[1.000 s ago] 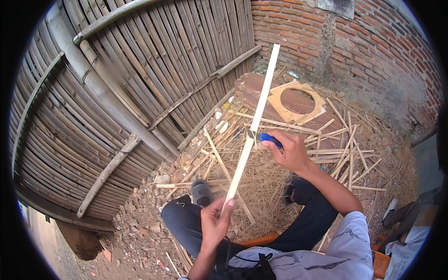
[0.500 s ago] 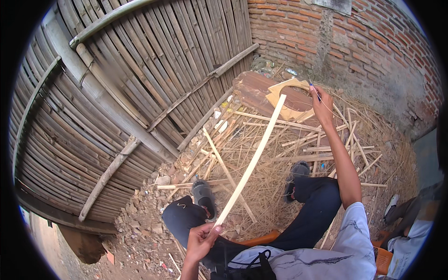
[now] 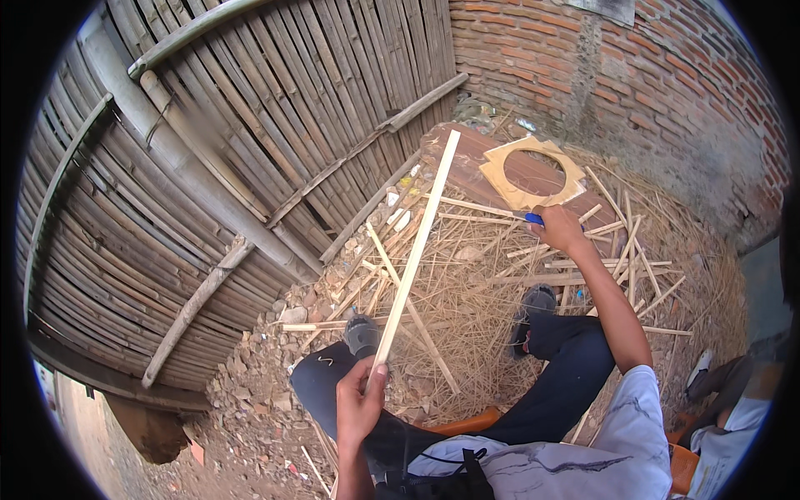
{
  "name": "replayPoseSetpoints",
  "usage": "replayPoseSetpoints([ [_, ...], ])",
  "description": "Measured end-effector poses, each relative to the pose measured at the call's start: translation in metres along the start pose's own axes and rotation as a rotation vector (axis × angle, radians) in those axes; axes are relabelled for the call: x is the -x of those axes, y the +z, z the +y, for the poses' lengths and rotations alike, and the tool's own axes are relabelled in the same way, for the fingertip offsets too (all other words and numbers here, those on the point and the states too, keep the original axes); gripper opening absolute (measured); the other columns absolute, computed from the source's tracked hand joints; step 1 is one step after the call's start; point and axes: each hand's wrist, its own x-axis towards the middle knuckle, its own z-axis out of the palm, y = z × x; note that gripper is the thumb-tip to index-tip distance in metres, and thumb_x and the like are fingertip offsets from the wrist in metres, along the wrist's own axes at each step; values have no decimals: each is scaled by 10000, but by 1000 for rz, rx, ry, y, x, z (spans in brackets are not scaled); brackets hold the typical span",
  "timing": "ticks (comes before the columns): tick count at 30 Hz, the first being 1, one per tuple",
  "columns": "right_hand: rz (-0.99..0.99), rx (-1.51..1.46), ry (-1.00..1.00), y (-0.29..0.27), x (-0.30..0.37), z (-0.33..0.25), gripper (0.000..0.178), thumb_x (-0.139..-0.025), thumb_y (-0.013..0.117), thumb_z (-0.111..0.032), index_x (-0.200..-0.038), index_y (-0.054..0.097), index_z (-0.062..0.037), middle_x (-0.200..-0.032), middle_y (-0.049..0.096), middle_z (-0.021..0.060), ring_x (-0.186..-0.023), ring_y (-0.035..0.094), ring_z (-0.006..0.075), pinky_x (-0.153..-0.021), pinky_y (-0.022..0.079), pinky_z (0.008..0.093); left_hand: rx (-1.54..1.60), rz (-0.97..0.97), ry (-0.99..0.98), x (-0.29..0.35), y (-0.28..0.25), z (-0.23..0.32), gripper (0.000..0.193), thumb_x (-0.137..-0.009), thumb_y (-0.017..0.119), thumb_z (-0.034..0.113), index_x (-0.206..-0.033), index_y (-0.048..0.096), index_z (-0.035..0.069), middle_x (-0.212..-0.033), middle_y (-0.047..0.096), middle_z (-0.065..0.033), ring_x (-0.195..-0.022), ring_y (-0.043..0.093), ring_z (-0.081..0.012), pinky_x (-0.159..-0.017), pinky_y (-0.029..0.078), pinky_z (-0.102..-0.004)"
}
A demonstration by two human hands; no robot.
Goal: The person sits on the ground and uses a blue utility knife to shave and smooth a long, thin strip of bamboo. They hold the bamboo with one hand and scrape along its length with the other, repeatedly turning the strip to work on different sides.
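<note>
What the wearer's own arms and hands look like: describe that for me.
The left hand and right hand are ungloved, and no watch or bracelet shows. The right arm has a loose, short, pale sleeve with dark, vein-like lines, ending near the elbow. The left sleeve cannot be made out.

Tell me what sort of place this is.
Probably an outdoor yard corner used for simple handwork: a slatted bamboo-like wall meets a brick wall, and pale shavings litter the stony ground.
</note>
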Motion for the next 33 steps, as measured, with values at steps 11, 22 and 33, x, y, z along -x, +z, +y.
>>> replayPoseSetpoints([
  [11, 367, -778, -414, -84, 77, -145, 351, -1069, 698, -368, -1118, 709, -20, -875, 751, 153, -774, 761, 304, -682, 563, 400, 235, -147, 68, -28, 33, 39, 307, -1121, 663, 186, -1357, 719, -2, -715, 506, 106, -563, 400, 9, -506, 282, -209],
  [22, 413, -646, -794, -61, 117, -196, 310, -941, 842, -292, -1099, 728, -51, -882, 758, 90, -677, 756, 273, -561, 598, 366, 296, -167, 106, -35, 62, 54, 327, -1096, 713, 210, -1339, 729, -8, -747, 537, 110, -598, 380, 19, -527, 252, -217],
  [33, 404, -633, -785, -51, 129, -206, 271, -1003, 764, -321, -1132, 715, -88, -857, 730, 58, -610, 727, 255, -501, 568, 375, 161, -97, 110, -35, 69, 50, 356, -1143, 637, 313, -1098, 780, -10, -684, 491, 105, -635, 383, -1, -549, 280, -238],
])
